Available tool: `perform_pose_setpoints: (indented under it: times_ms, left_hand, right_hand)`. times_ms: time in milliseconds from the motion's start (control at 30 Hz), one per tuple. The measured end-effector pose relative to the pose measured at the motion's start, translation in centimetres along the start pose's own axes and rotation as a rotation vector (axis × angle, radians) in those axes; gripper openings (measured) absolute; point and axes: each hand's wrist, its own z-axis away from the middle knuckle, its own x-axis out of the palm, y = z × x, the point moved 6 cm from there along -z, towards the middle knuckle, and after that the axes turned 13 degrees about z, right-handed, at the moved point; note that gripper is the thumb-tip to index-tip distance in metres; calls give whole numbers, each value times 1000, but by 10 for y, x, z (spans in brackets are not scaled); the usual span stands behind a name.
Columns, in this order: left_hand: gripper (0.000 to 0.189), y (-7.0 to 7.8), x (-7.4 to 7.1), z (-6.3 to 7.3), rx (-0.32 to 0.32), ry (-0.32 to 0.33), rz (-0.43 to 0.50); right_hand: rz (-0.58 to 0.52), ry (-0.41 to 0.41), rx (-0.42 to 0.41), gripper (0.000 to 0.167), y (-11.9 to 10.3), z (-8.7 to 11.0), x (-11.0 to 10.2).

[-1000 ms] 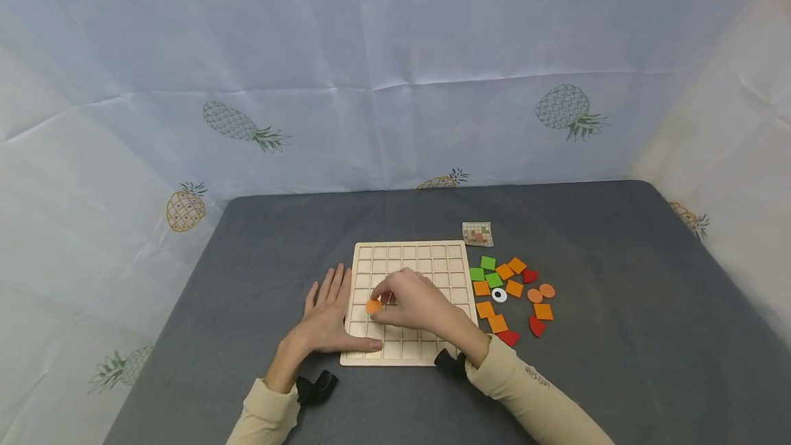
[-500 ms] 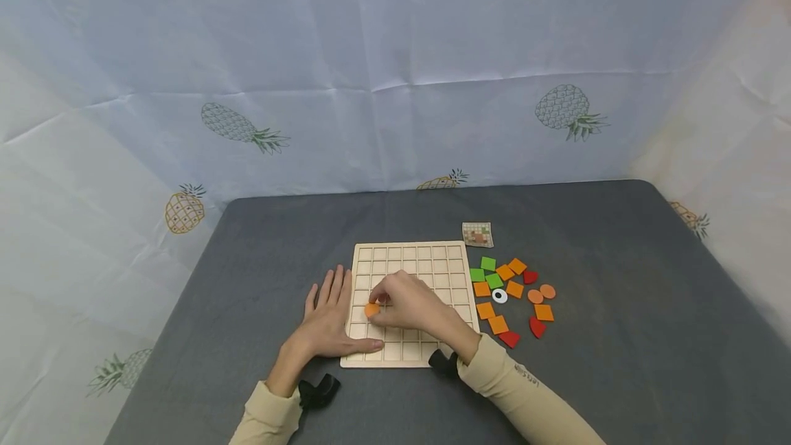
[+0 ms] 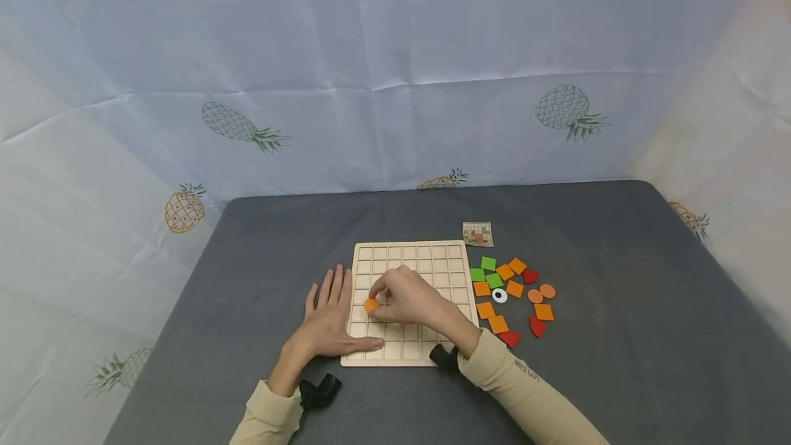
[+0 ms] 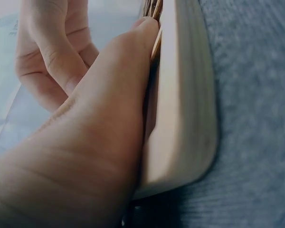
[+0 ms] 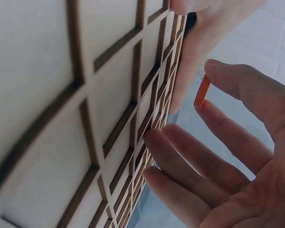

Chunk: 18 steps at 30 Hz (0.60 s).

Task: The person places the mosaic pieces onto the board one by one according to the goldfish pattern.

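A pale wooden grid board (image 3: 440,266) lies on the dark table. My right hand (image 3: 413,299) hovers over its left half, pinching a thin flat orange piece (image 3: 371,304) between thumb and index finger; in the right wrist view the orange piece (image 5: 202,91) shows edge-on, apart from the grid. The other right fingers reach down to the board or close to it. My left hand (image 3: 329,323) lies spread with straight fingers along the board's left side. Its thumb (image 4: 128,52) rests across the board's lower left corner. Fingers partly cover the orange piece's outline in the head view.
Right of the board are loose orange squares (image 3: 515,288), green squares (image 3: 487,263), red pieces (image 3: 537,327), paler orange discs (image 3: 547,291) and a white ring-like piece with a dark centre (image 3: 499,295). A small printed pattern card (image 3: 478,234) lies beyond the board's upper right corner.
The right wrist and forearm have shifted slightly left, while the pinched orange piece has stayed over nearly the same spot. The left hand and the loose pieces have hardly moved.
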Motion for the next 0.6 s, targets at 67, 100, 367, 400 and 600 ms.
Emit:
perform_pose_setpoints:
  times_ms: [67, 100, 367, 400, 600]
  left_hand:
    - [144, 0, 0, 0, 0, 5, -4]
    - [144, 0, 0, 0, -1, 6, -6]
    - [139, 0, -1, -4, 19, 59, 30]
    - [138, 0, -1, -5, 24, 71, 35]
    - [136, -2, -1, -6, 40, 111, 33]
  right_hand:
    - [-7, 0, 0, 20, 0, -1, 0]
    - [-9, 2, 0, 20, 0, -1, -1]
    - [1, 16, -4, 18, 1, -4, -2]
    - [5, 18, -5, 18, 1, -4, -2]
    - [57, 23, 0, 18, 0, -6, 3]
